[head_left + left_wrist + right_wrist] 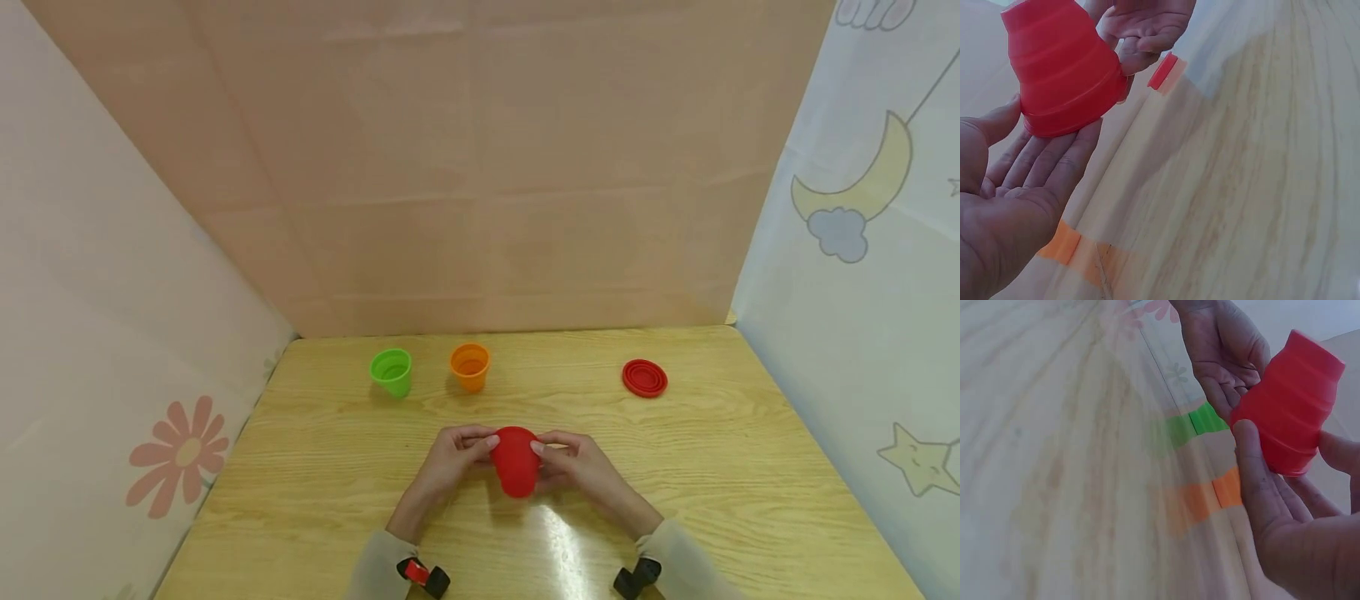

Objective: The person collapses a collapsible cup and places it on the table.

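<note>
Where the frame's left side runs: a white printed wall panel [112,250] with a pink flower [180,454] at lower left.
Back: a tan, creased sheet [480,167] across the upper centre, meeting the pale wood-grain worktop [300,475] that fills the lower middle.
Lime-green, ribbed, rubbery-looking tapered cup [397,381]: upright, left of centre, near the worktop's far edge.
Left hand [450,458], below a cream cloth sleeve [378,567]: lower centre; its grip is parted only by the cup's rim, thumb on the near face and fingers beyond, pinching a red, ribbed, rubbery-looking tapered cup [516,467].
Orange, ribbed, rubbery-looking tapered cup [471,379]: upright, just right of the green one, near the far edge.
Red cup: lower centre, between both hands, tilted, wide rim toward the top of the frame and narrow end toward the bottom.
Right hand [585,467]: right of the red cup, its grip likewise narrowed on the rim, thumb in front.
Flat, round, red ringed disc [645,378]: right of centre, lying near the far edge.
Right side: a white panel [825,350] printed with a yellow moon [888,175] at upper right.
</note>
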A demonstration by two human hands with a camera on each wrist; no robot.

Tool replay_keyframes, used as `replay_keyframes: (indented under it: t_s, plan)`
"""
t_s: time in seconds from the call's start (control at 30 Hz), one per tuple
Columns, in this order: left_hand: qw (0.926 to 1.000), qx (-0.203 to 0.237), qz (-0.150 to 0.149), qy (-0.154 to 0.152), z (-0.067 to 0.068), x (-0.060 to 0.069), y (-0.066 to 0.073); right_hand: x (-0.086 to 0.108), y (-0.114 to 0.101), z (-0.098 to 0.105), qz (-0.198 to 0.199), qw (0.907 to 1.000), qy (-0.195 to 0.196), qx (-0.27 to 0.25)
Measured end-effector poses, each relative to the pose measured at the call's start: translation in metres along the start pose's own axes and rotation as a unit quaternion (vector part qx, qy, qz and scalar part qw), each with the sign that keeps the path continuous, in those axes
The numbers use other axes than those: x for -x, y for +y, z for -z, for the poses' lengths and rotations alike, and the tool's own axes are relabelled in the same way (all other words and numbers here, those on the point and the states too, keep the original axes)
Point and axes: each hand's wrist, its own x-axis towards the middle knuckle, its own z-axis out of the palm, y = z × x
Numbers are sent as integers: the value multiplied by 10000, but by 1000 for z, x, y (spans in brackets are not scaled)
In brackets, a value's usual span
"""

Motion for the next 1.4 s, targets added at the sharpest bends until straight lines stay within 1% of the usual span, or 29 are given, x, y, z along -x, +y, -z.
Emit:
replay_keyframes:
  t_s: [0.1,0.23,0.33,0.5,0.63,0.73,0.8,0.93,1.13,1.23,1.4]
  plan:
    - [9997,208,14,-87,-2,-1,-2,0,-3,2,-65,9997,-12,216]
    - [9991,380,157,-120,-3,-3,-3,0,-7,7,-65,9990,-67,429]
    - [9984,472,275,-116,-3,-4,-4,-1,-12,9,-34,9992,-200,352]
    - [9966,721,372,-136,-5,-4,-5,-3,-16,12,66,9993,-276,224]
    - [9920,1130,492,-255,-9,-2,-7,-2,-17,13,65,9995,-260,144]
    - [9885,1372,518,-375,-12,0,-8,-1,-17,15,40,9995,-309,7]
    - [9872,1462,529,-352,-14,0,-9,-2,-17,16,31,9993,-356,-137]
    - [9874,1478,561,-124,-17,-1,-11,-5,-13,16,20,9986,-368,-389]
    - [9904,1219,623,179,-15,-1,-17,-7,-6,5,-190,9982,-213,-525]
    - [9913,1143,610,235,-13,-1,-18,-8,-5,1,-262,9979,-173,-570]
    - [9921,1101,569,206,-12,-3,-17,-9,-3,-1,-266,9970,-1,-726]
